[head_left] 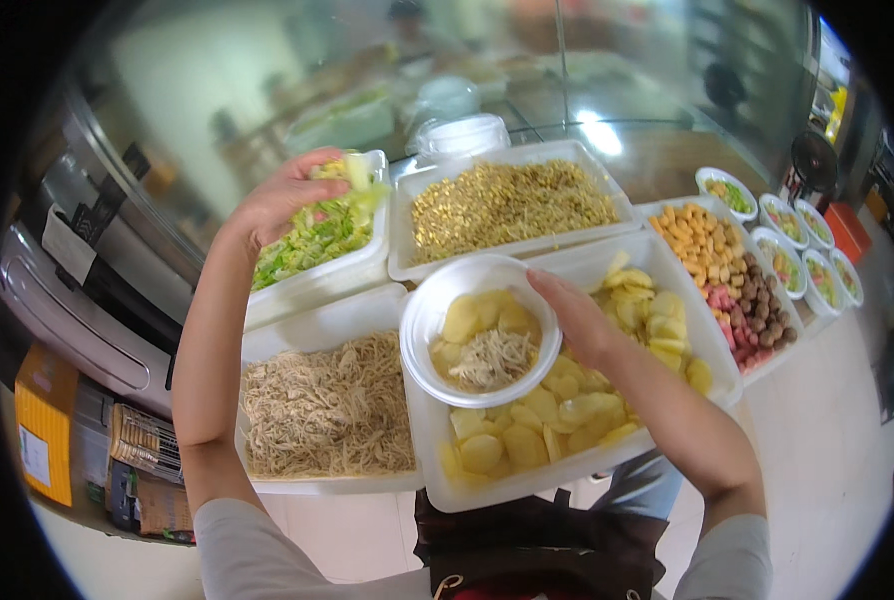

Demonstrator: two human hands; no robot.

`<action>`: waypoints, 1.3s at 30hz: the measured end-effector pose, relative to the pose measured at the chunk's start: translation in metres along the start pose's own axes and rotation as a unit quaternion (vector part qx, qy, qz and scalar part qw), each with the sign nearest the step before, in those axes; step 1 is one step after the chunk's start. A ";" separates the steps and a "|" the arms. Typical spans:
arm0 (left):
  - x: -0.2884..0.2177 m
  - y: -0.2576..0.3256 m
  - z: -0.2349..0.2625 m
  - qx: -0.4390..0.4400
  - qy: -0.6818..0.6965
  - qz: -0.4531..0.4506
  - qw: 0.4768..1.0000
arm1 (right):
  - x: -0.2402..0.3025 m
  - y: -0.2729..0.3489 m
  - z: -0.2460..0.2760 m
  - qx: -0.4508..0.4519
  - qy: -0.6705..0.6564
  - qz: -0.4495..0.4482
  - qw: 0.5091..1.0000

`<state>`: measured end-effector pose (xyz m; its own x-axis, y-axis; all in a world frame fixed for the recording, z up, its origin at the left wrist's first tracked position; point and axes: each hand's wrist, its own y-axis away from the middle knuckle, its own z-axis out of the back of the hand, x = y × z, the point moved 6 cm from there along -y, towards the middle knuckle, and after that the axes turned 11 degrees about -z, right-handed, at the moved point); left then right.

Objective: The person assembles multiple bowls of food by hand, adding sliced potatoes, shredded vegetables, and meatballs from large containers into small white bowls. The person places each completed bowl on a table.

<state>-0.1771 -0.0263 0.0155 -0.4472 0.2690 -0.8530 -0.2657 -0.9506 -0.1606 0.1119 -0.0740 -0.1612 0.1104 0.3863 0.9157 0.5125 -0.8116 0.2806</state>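
Head view is showing a white counter [837, 440] crowded with white trays that are sitting edge to edge, so almost no free room is staying between them; the bare strip is lying only at the right and near side.

Left hand [282, 195] is hovering over the tray of shredded lettuce [317, 240] at the far left, fingers pinched closed around a small bunch of lettuce [357, 172] lifted above the tray.

Right hand [579, 318] is gripping the right rim of a round white bowl [480, 328], which is being held above the joint between the near trays. Inside the bowl, potato slices and a little shredded chicken are lying.

Under the bowl, the tray of potato slices [567, 410] is reaching to the near counter edge. Beside it at the left, the tray of shredded chicken [329, 410] is sitting. Behind, a tray of yellow-green grains [507, 205] is standing, and at the right a tray of orange, pink and brown pieces [732, 280]. Five small filled bowls [792, 250] are lining the far right edge.
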 end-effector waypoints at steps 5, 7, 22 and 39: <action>-0.037 0.031 -0.152 0.314 -0.150 -0.132 0.928 | 0.002 0.003 -0.002 -0.004 -0.001 -0.012 1.000; -0.035 0.041 -0.179 0.344 -0.223 -0.290 0.864 | 0.000 0.000 0.000 0.018 0.005 -0.001 1.000; -0.025 0.061 -0.161 0.165 -0.238 -0.205 0.935 | -0.002 -0.008 -0.001 0.041 -0.031 0.022 0.998; -0.043 0.072 -0.165 0.230 -0.241 -0.341 0.879 | 0.010 0.006 -0.015 0.018 0.019 0.081 0.996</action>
<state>-0.0359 -0.1320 -0.0417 -0.3295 0.8920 -0.3095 -0.8804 -0.4087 -0.2404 0.1034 -0.0813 -0.1460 0.1613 0.2343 0.9587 0.5211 -0.8452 0.1189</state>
